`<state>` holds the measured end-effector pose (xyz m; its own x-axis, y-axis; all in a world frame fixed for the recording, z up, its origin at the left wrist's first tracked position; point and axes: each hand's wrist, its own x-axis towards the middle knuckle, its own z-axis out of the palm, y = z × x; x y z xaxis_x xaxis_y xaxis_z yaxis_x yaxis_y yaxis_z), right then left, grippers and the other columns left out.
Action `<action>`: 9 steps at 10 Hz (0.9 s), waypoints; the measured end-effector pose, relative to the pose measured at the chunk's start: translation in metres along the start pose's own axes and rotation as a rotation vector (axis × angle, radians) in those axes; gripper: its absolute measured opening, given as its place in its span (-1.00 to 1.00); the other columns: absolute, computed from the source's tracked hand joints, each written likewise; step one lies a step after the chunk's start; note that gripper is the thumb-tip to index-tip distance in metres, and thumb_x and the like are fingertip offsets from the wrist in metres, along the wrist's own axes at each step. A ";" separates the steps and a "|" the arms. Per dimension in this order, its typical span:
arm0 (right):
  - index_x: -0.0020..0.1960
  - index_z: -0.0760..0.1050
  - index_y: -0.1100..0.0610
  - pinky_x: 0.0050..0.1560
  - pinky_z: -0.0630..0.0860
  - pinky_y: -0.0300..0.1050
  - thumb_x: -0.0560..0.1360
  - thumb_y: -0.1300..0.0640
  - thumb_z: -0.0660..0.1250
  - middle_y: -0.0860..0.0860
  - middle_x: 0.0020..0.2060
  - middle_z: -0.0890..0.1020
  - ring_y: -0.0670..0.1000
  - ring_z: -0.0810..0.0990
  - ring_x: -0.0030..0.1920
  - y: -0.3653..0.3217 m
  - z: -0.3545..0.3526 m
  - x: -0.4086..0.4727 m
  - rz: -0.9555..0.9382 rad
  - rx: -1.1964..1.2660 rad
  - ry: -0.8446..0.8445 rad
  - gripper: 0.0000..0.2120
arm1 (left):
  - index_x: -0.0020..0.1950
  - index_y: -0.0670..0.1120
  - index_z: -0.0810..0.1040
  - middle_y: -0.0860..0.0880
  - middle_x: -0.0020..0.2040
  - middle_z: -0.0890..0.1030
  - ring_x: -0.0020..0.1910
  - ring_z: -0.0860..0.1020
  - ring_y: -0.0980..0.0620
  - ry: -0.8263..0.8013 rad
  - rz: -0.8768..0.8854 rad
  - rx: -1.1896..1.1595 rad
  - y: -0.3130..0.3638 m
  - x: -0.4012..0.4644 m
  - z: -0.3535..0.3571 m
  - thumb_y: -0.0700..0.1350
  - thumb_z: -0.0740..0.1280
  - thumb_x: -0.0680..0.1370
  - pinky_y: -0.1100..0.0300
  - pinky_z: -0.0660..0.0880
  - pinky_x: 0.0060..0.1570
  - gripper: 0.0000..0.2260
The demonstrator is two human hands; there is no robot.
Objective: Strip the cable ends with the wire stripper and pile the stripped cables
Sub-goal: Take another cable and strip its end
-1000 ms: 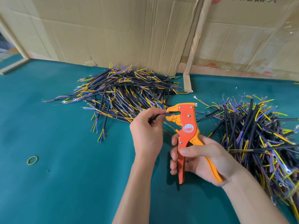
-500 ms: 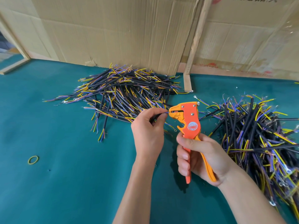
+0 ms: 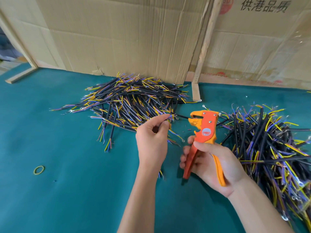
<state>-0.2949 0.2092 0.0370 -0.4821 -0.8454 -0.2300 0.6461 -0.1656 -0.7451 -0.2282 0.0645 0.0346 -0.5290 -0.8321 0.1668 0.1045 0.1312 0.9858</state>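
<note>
Left hand [image 3: 152, 142] drew cable [image 3: 170, 117] clear of wire stripper [image 3: 204, 126].

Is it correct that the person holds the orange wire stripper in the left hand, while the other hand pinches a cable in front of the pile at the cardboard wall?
Not quite. The head view shows the wire stripper gripped in the right hand. It is the left hand that pinches the cable, in front of the pile by the cardboard wall.
</note>
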 end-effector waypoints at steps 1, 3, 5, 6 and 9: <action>-0.01 0.64 0.24 -0.14 0.65 0.15 0.23 0.35 0.53 0.30 -0.15 0.60 0.28 0.65 -0.19 0.001 -0.001 0.001 -0.005 0.038 0.065 -0.67 | -0.01 -0.04 0.69 0.00 -0.28 0.69 -0.55 0.52 0.06 0.008 0.015 -0.117 0.026 -0.007 -0.004 -0.26 0.35 0.59 0.32 0.36 -0.50 -0.83; 0.14 0.52 0.28 0.09 0.54 0.15 0.31 0.33 0.41 0.29 0.00 0.55 0.24 0.57 -0.03 0.002 0.005 -0.003 -0.013 -0.061 -0.037 -0.61 | 0.05 -0.01 0.67 -0.03 -0.23 0.72 -0.33 0.69 -0.09 -0.182 0.206 0.059 0.083 -0.012 0.061 -0.17 0.34 0.58 0.12 0.59 -0.24 -0.86; -0.01 0.59 0.23 -0.07 0.62 0.12 0.33 0.36 0.36 0.26 -0.10 0.58 0.23 0.62 -0.11 0.002 0.005 -0.006 0.002 0.024 -0.005 -0.76 | 0.26 -0.02 0.56 -0.17 0.05 0.66 0.12 0.56 -0.30 -0.422 0.307 0.728 0.081 0.030 0.107 0.09 0.25 0.63 -0.05 0.48 0.00 -0.70; 0.11 0.56 0.32 -0.08 0.68 0.18 0.16 0.51 0.43 0.30 -0.15 0.61 0.30 0.67 -0.14 0.002 0.004 -0.001 0.006 0.102 0.045 -0.48 | 0.20 -0.08 0.57 -0.21 0.13 0.62 0.12 0.57 -0.31 -0.202 0.202 0.963 0.060 0.075 0.064 -0.04 0.26 0.55 -0.01 0.43 -0.07 -0.73; 0.15 0.57 0.31 -0.05 0.66 0.18 0.21 0.40 0.47 0.30 -0.13 0.63 0.30 0.69 -0.10 0.003 -0.001 0.002 -0.006 0.135 0.062 -0.50 | 0.20 -0.13 0.57 -0.16 0.13 0.60 0.14 0.58 -0.26 -0.220 -0.100 1.382 0.006 0.110 -0.020 0.08 0.28 0.62 0.01 0.39 -0.15 -0.68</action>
<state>-0.2945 0.2070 0.0335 -0.5192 -0.8119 -0.2670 0.7146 -0.2409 -0.6568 -0.2688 -0.0376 0.0583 -0.6180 -0.7855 -0.0315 -0.7749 0.6020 0.1928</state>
